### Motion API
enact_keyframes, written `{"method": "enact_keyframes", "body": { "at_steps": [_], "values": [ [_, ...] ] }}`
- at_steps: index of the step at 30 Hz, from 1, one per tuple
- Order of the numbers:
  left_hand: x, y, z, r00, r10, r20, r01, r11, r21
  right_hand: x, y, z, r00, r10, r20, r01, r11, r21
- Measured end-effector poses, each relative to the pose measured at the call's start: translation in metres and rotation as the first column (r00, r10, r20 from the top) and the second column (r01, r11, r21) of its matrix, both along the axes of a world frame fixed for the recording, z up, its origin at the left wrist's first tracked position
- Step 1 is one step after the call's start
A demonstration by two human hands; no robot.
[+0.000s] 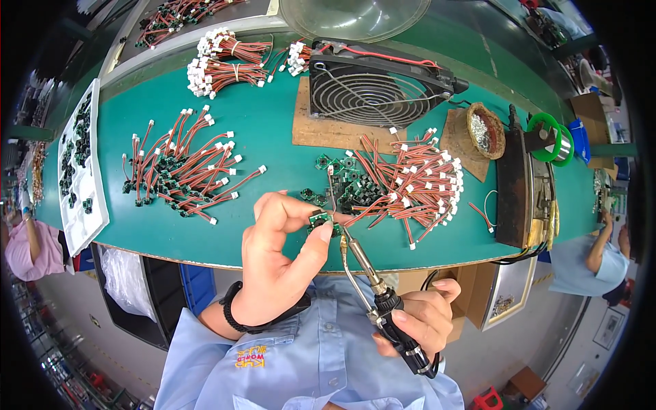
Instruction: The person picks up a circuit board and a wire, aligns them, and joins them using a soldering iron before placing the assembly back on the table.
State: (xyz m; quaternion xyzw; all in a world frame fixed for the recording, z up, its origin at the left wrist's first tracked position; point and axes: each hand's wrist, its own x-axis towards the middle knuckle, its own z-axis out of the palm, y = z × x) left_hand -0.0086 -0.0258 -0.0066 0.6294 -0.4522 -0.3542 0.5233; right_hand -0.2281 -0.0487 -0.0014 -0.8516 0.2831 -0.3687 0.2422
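My left hand (pixel 277 256) pinches a small green circuit board (pixel 317 219) between thumb and fingers, above the near edge of the table. In my right hand (pixel 425 320) is a black-handled soldering iron (pixel 363 262), with a thin metal feed tube (pixel 352 275) alongside it. Its tip reaches up to the board's right side, though exact contact is too small to tell. A short lead with a white connector (pixel 331 171) rises beyond the board. Just behind lie loose green boards (pixel 355 188) and a fanned pile of red-and-black leads (pixel 417 184) with white connectors.
Boards with leads attached (pixel 181 167) lie to the left, near a white tray (pixel 96 198) of boards. Behind stand a black fan (pixel 369 92) and bundled leads (pixel 232 74). To the right are a bowl (pixel 486 133) of metal bits, a dark box-shaped unit (pixel 516 191) and a green spool (pixel 544 130).
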Motion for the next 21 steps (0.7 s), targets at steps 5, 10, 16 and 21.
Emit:
{"method": "enact_keyframes", "body": {
  "at_steps": [5,10,16,21],
  "values": [
    [0.003,-0.001,0.001,0.996,-0.076,0.055,0.078,0.996,-0.037,0.001,0.003,0.002,1.000,-0.008,-0.010,0.008,1.000,0.008],
    [0.001,0.000,0.002,0.998,-0.064,0.022,0.064,0.997,-0.034,0.000,0.005,0.001,1.000,-0.012,0.001,0.012,1.000,-0.009],
    [0.001,0.001,0.002,0.998,-0.066,-0.004,0.066,0.998,-0.024,-0.001,0.006,0.005,1.000,-0.013,-0.027,0.013,1.000,-0.001],
    [0.002,0.001,0.003,0.990,-0.065,-0.126,0.061,0.998,-0.034,-0.010,0.006,0.003,1.000,0.009,-0.012,-0.009,1.000,-0.027]
  ]
}}
